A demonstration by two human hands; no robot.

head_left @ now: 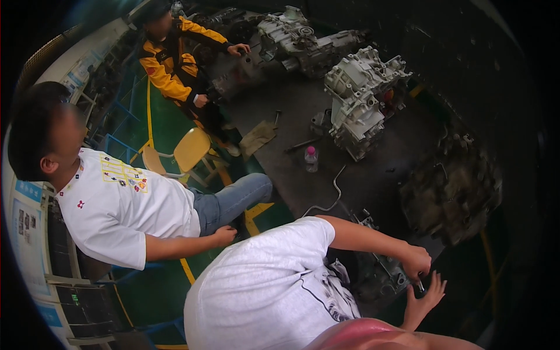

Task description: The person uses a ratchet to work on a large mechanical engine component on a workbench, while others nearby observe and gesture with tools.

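My left hand (417, 262) is closed round the top of a short shiny metal piece (420, 286), whose kind I cannot make out. Just below it my right hand (426, 300) has its fingers stretched apart, the thumb close to the metal piece. Both hands are at the end of a grey metal casting (382, 274) lying at the near edge of the dark worktable (291, 178). My arm and white shirt hide part of that casting.
Gearbox housings stand on the table: a pale one (367, 93), another behind (291, 38), a dark one (455, 189). A pink-capped bottle (311, 160), bent metal rod (336, 195), hammer (277, 116) and cloth (257, 139) lie about. Two people (128, 198) (169, 64) stand left, near a yellow chair (191, 149).
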